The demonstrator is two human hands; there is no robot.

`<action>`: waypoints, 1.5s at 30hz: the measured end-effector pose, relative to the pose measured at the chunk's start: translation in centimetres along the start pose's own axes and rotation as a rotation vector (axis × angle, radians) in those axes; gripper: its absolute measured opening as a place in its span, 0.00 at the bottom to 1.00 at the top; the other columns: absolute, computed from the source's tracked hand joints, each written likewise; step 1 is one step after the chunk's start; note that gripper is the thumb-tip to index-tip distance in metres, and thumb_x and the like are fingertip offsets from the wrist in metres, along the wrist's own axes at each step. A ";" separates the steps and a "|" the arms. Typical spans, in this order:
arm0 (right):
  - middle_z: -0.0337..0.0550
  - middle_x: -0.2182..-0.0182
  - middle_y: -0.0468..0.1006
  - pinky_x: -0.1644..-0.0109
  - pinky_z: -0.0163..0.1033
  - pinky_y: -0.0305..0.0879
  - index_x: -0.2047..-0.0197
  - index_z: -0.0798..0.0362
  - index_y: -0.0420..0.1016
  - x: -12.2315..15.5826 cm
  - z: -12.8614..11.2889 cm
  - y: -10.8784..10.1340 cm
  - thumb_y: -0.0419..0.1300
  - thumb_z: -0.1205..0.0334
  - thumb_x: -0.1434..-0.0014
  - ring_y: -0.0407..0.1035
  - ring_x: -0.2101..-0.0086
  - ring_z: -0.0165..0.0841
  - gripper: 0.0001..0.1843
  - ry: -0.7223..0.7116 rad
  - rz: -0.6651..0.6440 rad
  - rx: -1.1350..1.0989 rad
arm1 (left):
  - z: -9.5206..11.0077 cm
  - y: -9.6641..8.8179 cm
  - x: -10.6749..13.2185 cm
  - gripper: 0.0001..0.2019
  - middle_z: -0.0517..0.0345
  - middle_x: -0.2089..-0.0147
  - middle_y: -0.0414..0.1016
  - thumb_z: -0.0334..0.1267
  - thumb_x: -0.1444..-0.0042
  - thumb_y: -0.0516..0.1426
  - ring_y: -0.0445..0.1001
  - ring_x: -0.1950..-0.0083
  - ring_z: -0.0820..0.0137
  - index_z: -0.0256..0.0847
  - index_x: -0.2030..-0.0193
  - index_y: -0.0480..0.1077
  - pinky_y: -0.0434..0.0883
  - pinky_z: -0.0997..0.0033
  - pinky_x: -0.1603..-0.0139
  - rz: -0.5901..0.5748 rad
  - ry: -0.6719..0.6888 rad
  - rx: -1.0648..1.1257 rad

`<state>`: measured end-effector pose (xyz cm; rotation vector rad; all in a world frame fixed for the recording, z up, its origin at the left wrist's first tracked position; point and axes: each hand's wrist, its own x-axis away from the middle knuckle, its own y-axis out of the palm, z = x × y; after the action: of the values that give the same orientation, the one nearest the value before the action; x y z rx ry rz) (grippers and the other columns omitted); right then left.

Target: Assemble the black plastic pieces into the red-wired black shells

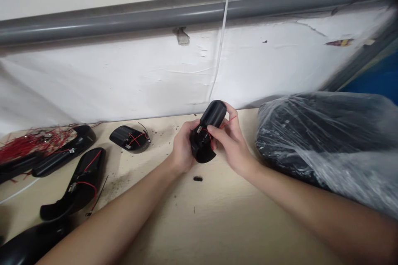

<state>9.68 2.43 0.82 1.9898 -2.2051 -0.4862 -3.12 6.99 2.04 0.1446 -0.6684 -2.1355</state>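
Between my two hands, above the table, is a black curved plastic housing (214, 112) with red wires and a small pale connector inside. My left hand (183, 144) grips its left edge, thumb at the rim. On the other side my right hand (234, 143) holds the housing from behind, fingers around its back and thumb pressed on the inside near the wires. A red wire end sticks out past my right fingers. Below the housing a small black oblong piece (197, 179) lies on the table.
Similar black housings with red wires (129, 137) lie to the left, beside a heap of red wires (34, 143). A clear plastic bag of black items (311, 132) fills the right side. Behind the table (199, 223) stand a white wall, a grey pipe (139, 18) and a white cable (221, 41).
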 end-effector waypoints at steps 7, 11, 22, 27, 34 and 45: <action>0.37 0.54 0.73 0.64 0.29 0.65 0.33 0.38 0.54 -0.2 0.0 0.1 0.73 0.49 0.41 0.65 0.65 0.22 0.41 0.005 0.038 -0.045 | 0.1 0.6 0.0 0.14 0.52 0.69 0.77 0.46 0.45 0.56 0.82 0.58 0.61 0.38 0.61 0.75 0.81 0.60 0.49 0.077 0.066 0.123; 0.38 0.52 0.74 0.60 0.31 0.69 0.32 0.38 0.55 -0.2 0.1 0.0 0.71 0.48 0.41 0.68 0.60 0.25 0.40 0.017 0.053 -0.048 | 0.0 0.6 0.0 0.16 0.53 0.65 0.80 0.46 0.45 0.57 0.82 0.56 0.62 0.37 0.56 0.77 0.81 0.60 0.47 0.080 0.089 0.131; 0.36 0.56 0.74 0.62 0.30 0.67 0.31 0.35 0.57 -0.4 0.1 -0.1 0.69 0.50 0.39 0.68 0.63 0.24 0.38 0.061 0.080 -0.064 | -0.5 0.1 -0.2 0.15 0.55 0.68 0.78 0.46 0.40 0.57 0.77 0.65 0.70 0.37 0.57 0.77 0.77 0.67 0.55 0.044 0.106 0.139; 0.34 0.63 0.70 0.68 0.29 0.61 0.33 0.37 0.56 -0.4 0.2 -0.1 0.71 0.46 0.42 0.64 0.69 0.23 0.40 0.086 0.099 -0.040 | -0.7 0.1 -0.1 0.18 0.53 0.71 0.77 0.52 0.36 0.56 0.73 0.69 0.71 0.37 0.63 0.75 0.69 0.71 0.65 0.034 0.101 0.041; 0.31 0.67 0.69 0.68 0.30 0.62 0.32 0.38 0.56 -0.4 0.2 -0.2 0.72 0.45 0.43 0.65 0.71 0.23 0.42 0.099 0.096 -0.047 | -0.5 0.5 0.2 0.17 0.53 0.73 0.76 0.52 0.34 0.53 0.73 0.71 0.71 0.39 0.64 0.70 0.69 0.71 0.65 0.048 0.142 -0.055; 0.32 0.67 0.71 0.68 0.32 0.62 0.35 0.40 0.59 -0.8 0.3 -0.2 0.68 0.48 0.43 0.66 0.72 0.24 0.36 0.084 0.061 -0.148 | -0.7 0.4 0.1 0.21 0.53 0.73 0.75 0.56 0.34 0.54 0.72 0.72 0.72 0.38 0.66 0.69 0.69 0.72 0.67 0.059 0.170 -0.109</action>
<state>9.89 3.22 0.51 1.8287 -2.1073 -0.5319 -2.68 6.49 1.67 0.2411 -0.4505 -2.0707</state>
